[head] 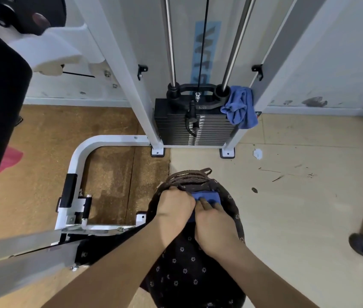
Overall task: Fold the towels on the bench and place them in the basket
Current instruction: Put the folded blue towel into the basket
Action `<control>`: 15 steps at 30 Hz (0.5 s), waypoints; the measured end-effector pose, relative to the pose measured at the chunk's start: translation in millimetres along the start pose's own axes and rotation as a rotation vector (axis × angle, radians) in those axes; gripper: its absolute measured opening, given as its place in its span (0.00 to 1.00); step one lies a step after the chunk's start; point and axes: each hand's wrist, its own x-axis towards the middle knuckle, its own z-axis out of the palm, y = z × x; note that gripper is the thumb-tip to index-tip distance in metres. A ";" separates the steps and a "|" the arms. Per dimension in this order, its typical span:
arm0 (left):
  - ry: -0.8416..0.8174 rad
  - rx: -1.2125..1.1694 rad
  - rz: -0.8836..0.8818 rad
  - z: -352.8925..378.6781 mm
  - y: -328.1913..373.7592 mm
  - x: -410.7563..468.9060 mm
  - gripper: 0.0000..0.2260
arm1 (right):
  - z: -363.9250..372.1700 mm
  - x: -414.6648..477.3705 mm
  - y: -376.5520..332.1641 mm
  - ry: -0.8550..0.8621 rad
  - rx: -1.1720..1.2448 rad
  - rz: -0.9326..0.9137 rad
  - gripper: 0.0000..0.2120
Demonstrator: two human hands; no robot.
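Note:
A dark basket (182,274) with a white flower print and braided handles (189,176) stands on the floor below me. Inside it, near the top, lies a folded blue towel (207,195). My right hand (215,225) rests on that towel with its fingers laid flat on the cloth. At the basket's left rim, beside the handles, my left hand (175,207) has its fingers curled over the edge; its fingertips are hidden. A second blue towel (239,106), crumpled, hangs over the right side of the black weight stack (189,130).
The white frame of a gym machine (80,161) runs along the floor to the left, with a metal bar (20,258) close by at lower left. A pink object (9,158) shows at the left edge. A shoe (360,244) stands at the right.

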 end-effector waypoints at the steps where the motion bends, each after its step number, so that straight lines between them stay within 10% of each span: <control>1: 0.054 -0.036 0.012 -6.0 -3.0 -7.9 0.07 | -3.2 3.5 -0.2 0.014 0.035 0.020 0.26; 6: 0.180 -0.152 0.020 9.3 0.7 -42.3 0.17 | -17.6 16.3 3.8 0.029 0.329 0.112 0.19; 15: -0.067 -0.234 -0.106 27.9 20.7 -24.7 0.27 | -15.0 11.0 1.7 0.197 1.113 0.492 0.16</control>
